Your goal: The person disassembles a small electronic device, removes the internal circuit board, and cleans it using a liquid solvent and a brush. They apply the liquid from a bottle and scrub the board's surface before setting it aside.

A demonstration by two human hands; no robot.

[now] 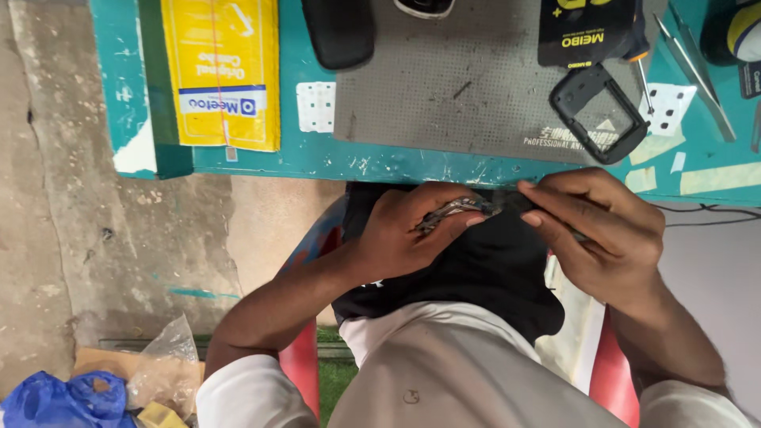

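Phone frame (460,211), thin and metallic, sits pinched between my two hands over my lap, just below the edge of the teal table (372,162). My left hand (404,234) curls around one end, fingers closed on it; my right hand (610,230) grips the other end with thumb and fingertips narrowed tight. Above, one grey mat (444,87) covers the tabletop, carrying one black phone bezel (598,111) and one dark handset (339,30). One yellow packet (222,71) lies to the side. Bare concrete floor (63,198) spreads beyond the table edge, open, with one blue bag (55,400) low down.
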